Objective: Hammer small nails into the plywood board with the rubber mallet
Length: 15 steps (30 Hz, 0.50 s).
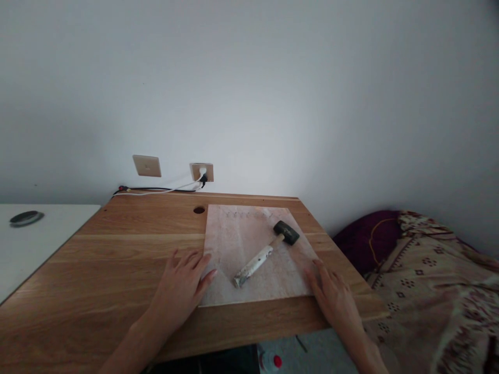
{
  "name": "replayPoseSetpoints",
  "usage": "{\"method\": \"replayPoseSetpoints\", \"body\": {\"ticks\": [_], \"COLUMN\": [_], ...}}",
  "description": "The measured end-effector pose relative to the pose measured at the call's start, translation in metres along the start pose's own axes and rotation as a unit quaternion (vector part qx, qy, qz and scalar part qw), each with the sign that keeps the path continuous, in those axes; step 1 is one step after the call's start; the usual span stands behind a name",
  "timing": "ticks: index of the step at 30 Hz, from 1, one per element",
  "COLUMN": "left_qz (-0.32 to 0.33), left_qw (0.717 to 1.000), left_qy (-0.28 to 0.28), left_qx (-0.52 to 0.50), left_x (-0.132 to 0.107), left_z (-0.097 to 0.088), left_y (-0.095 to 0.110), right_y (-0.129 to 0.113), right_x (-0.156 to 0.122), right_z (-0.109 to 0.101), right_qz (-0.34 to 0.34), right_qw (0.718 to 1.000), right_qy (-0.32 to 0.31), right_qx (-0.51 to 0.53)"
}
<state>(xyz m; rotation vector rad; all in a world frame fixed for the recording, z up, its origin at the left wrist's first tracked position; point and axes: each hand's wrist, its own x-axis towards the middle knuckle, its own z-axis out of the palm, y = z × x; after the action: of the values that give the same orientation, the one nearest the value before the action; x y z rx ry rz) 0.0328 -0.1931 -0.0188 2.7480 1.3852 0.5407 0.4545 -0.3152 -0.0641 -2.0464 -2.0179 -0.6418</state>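
A pale pinkish square board (pixel 241 228) lies flat on the wooden table (pixel 128 249). Across it, at a slant, rests a mallet (pixel 253 265) with a black head toward the far right and a worn, white-wrapped handle toward me. My left hand (pixel 186 278) lies at the board's left edge, fingers spread and thumb over the surface. At the right edge, my right hand (pixel 329 288) rests with its fingers stretched out, fingertips touching the board. Neither hand holds anything, and the mallet is apart from both. A row of small marks shows along the board's far edge.
Behind the table, a wall socket (pixel 201 172) has plugs and cables. The tabletop has a round hole (pixel 198 210). A white surface (pixel 42 244) with a dark round object (pixel 26 218) adjoins on the left. Patterned bedding (pixel 429 280) lies right; a red-capped bottle (pixel 271 360) stands below.
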Motion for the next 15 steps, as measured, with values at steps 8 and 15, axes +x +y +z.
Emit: {"method": "replayPoseSetpoints", "body": {"ticks": [8,15], "left_qz": [-0.086,-0.131], "left_qw": [0.995,0.99], "left_qy": [-0.001,0.003], "left_qx": [0.044,0.053], "left_x": [-0.018,-0.022], "left_z": [-0.026,-0.042], "left_y": [-0.029,-0.046], "right_y": [-0.05,-0.078], "right_x": [0.019,0.032], "right_z": [-0.007,-0.011], "right_qz": [-0.023,0.014], "right_qw": [0.995,0.987], "right_qy": [0.024,0.027], "right_qx": [0.09,0.157]}}
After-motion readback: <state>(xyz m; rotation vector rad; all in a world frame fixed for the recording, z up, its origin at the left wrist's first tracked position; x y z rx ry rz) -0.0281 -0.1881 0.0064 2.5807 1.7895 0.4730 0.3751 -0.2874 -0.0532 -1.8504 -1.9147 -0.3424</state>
